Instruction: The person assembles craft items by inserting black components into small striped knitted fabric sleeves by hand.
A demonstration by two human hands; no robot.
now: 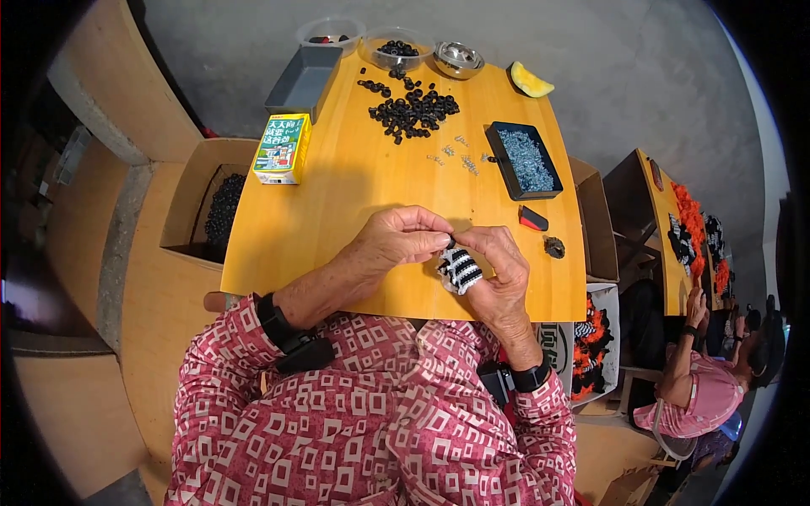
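Near the front edge of the table, my right hand [499, 274] is closed around a small black-and-white striped knitted piece [462, 270]. The thumb and forefinger of my left hand [403, 242] pinch together at the piece's dark upper end, touching the right fingertips. Whatever lies between those left fingertips is too small to make out. Beyond my hands is a loose pile of small black ring-shaped parts [413, 111]. A few clusters of tiny clear pieces [470, 164] lie beside a black tray [548, 192] full of similar bits.
A yellow-green carton [283, 150] and a grey bin [295, 80] stand left; plastic bowls [398, 38], a metal bowl [459, 61] and a melon slice [531, 80] are at the back. A red-black object [533, 218] lies right. Another person [700, 379] sits at a second table.
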